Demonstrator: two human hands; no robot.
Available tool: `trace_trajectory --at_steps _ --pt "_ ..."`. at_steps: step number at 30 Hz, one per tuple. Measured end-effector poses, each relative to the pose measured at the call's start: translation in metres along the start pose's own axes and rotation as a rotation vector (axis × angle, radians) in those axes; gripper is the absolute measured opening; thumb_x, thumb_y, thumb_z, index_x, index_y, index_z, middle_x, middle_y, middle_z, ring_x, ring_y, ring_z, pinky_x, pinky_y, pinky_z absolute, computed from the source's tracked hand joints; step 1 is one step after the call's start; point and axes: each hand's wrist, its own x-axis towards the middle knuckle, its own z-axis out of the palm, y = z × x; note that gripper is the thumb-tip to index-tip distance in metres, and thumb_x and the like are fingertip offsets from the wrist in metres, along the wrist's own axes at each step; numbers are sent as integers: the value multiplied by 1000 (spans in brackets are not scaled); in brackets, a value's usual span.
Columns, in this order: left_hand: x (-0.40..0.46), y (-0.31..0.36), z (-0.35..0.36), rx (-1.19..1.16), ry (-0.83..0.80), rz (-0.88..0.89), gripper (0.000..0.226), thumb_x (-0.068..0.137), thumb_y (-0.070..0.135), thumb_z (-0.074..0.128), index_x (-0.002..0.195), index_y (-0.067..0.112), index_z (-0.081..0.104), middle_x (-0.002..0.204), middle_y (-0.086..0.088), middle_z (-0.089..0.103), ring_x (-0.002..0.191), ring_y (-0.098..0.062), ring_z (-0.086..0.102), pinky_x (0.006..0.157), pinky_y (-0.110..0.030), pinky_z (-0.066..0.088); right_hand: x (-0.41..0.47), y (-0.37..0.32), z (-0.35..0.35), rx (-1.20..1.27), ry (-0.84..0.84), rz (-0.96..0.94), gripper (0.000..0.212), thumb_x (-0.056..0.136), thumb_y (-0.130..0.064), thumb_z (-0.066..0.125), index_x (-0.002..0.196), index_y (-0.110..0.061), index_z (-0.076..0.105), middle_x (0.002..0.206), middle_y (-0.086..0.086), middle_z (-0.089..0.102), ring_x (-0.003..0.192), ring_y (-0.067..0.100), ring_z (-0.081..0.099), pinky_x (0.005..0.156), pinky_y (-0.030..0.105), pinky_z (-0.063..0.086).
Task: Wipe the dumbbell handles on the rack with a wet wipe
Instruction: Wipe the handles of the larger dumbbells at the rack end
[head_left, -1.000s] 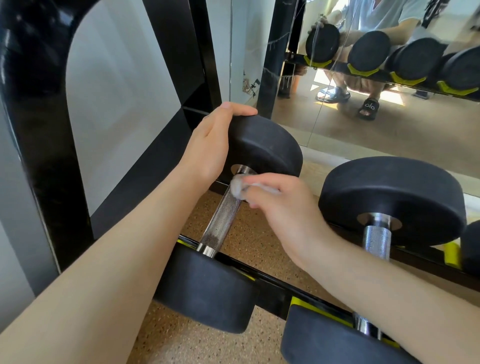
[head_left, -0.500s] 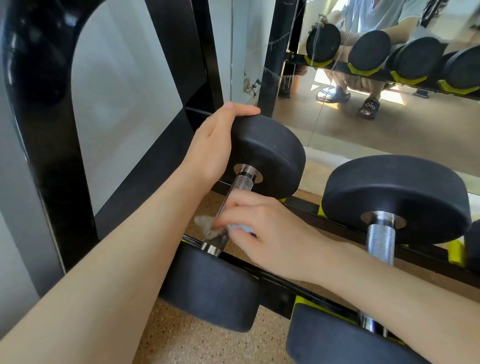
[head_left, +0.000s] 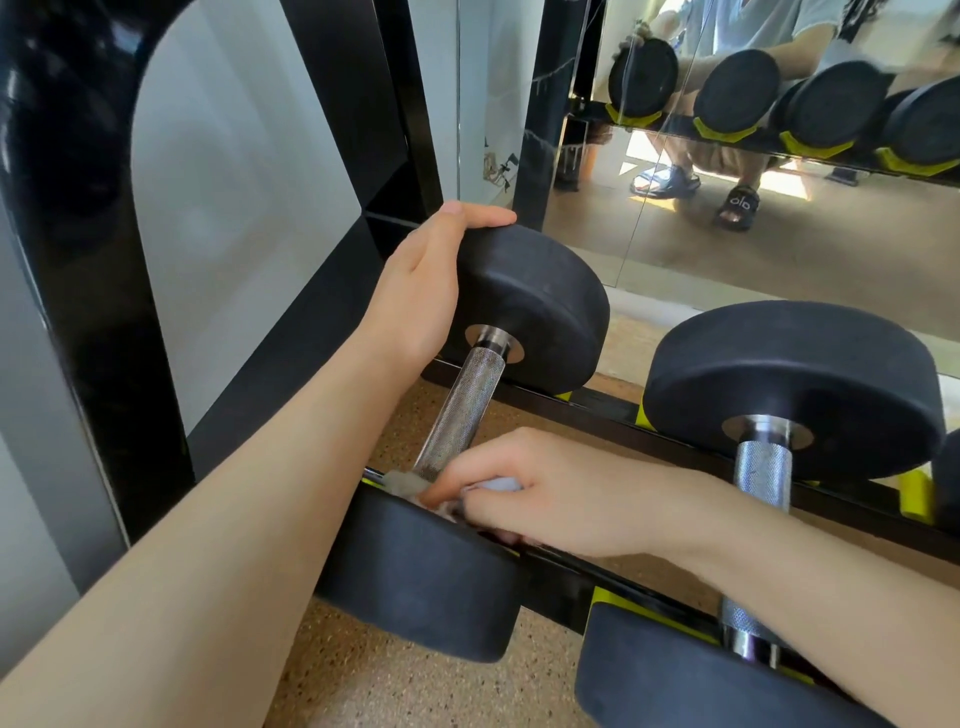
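While your right hand pinches the wet wipe against the near end of the knurled handle, just above the near head, expect grip: the knurling will snag the soft, limp wipe, so wrap it round the bar. Judging by its 2 thick heads, the dumbbell is heavy and stiff (it should not roll easily). Your left hand curls over the far head, steadying it. To the right, the second dumbbell on the rack crowds your forearm. Beyond stands the mirror.
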Motion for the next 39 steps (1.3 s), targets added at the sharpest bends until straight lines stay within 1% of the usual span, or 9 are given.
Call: trace_trajectory --at_steps 6,9,15,23,26,29,31,34,39 --pt "1 0 0 -5 7 -7 45 111 38 25 105 50 68 110 31 59 104 12 52 89 -14 39 9 18 12 117 -47 203 24 93 -9 46 89 -19 67 65 -1 55 53 12 50 51 24 43" --pt "2 0 1 -12 11 -9 45 111 39 25 105 48 69 112 29 59 106 7 52 87 -15 38 18 28 23 428 -52 293 23 94 -5 45 99 -1 67 61 -6 51 52 7 44 46 19 34" --pt "3 -1 2 -15 38 -12 48 111 42 25 99 51 70 108 31 61 104 9 54 87 -16 40 23 27 23 678 -81 382 19 94 -4 48 101 -9 65 58 -6 50 51 6 39 46 18 27" --pt "4 -1 1 -18 24 -12 49 111 41 24 101 50 70 111 30 62 103 11 54 84 -12 38 6 -13 2 -115 -34 166 28 92 -14 52 65 -12 56 64 0 48 61 13 44 57 30 35" --pt "4 -2 0 -20 23 -11 48 111 41 25 99 51 70 110 30 61 104 10 54 88 -17 40 4 -20 0 -97 21 69 21 89 -16 54 69 -15 61 63 -4 52 60 8 48 59 28 37" --pt "6 -3 -2 -17 20 1 48 111 42 25 100 51 71 108 33 63 106 12 54 95 -21 42 12 -23 2 67 225 -68 25 93 -14 53 102 -32 68 77 -20 66 70 -5 59 65 13 44" --pt "6 -4 -2 -22 15 4 49 111 42 24 102 50 71 110 31 63 109 9 54 97 -22 42 21 -20 6 -171 339 -162 28 97 -17 51 115 -29 68 98 -14 70 87 0 63 77 20 50" --pt "5 -5 -2 -31 -3 3 51 112 42 21 106 49 71 116 27 62 112 6 54 92 -18 40 30 -12 14 -608 337 -225 28 97 -22 47 114 -23 70 105 -2 68 97 18 64 79 40 56" --pt "6 -7 -3 -25 -7 8 50 112 42 21 108 49 71 116 29 61 113 7 53 95 -18 40 20 -6 10 -453 305 -246 24 93 -19 49 103 -19 70 90 1 71 82 19 66 69 39 55"
